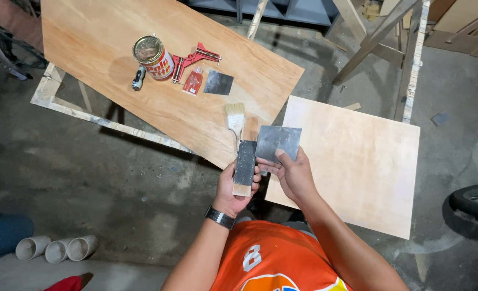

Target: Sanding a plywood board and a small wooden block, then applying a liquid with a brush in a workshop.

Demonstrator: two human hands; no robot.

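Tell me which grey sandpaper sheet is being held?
The grey sandpaper sheet pinched in the right hand, beside the wooden block. The other grey sheet lies untouched on the plywood board.

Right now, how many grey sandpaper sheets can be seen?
3: one loose on the large board, one pinched in the right hand, one wrapped round the block in the left hand.

Left hand [238, 186] grips a wooden block [244, 168] just left of the sandpaper sheet [278, 141] pinched in the right hand [293, 175]; a brush [235, 117] lies just beyond both hands, with can [152, 57], clamp [194, 59] and board [115, 37] farther beyond-left.
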